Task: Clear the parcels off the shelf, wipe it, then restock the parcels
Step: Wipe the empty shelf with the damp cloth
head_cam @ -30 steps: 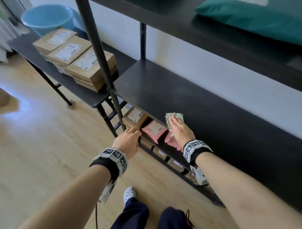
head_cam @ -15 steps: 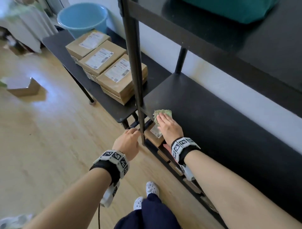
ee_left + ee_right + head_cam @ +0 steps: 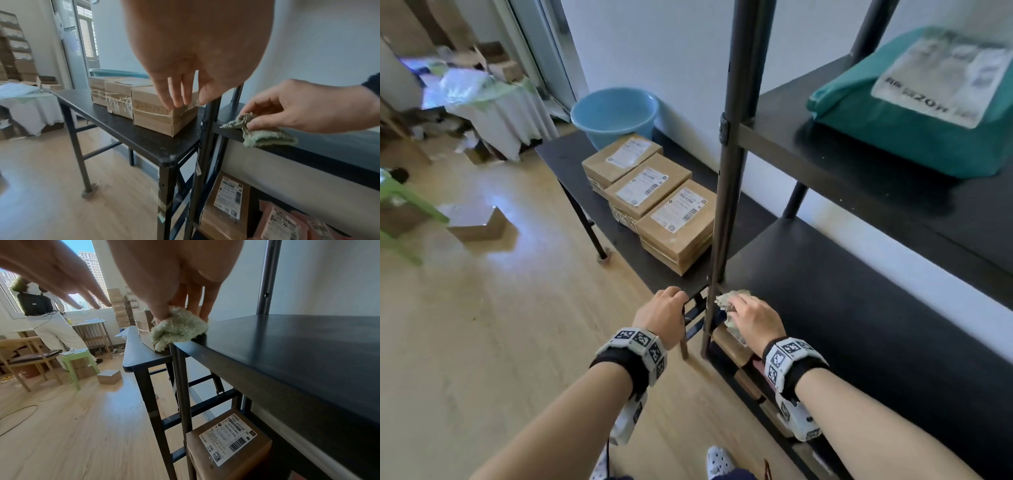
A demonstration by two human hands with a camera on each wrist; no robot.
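My right hand [image 3: 753, 317] pinches a crumpled green cloth [image 3: 732, 298] on the front left corner of the bare black shelf [image 3: 842, 308], right beside the upright post [image 3: 729, 171]. The left wrist view shows the cloth [image 3: 265, 134] draped over the shelf's front edge under the thumb. My left hand [image 3: 664, 315] hovers over the near corner of the black side table [image 3: 647, 274], fingers straight and holding nothing. Three brown parcels [image 3: 676, 222] lie in a row on that table. The cloth [image 3: 179, 327] hides the shelf's very corner.
A teal parcel [image 3: 928, 102] lies on the shelf above. Brown [image 3: 226, 207] and pink [image 3: 281, 225] parcels fill the shelf below. A blue basin [image 3: 616, 113] stands behind the side table. A small box [image 3: 479, 222] and a green stool [image 3: 400, 212] are on the floor; a person [image 3: 49, 331] stands across the room.
My right hand has slid the cloth leftward along the shelf's front edge to the corner by the post. The left hand has stayed by the post. The head view has lifted.
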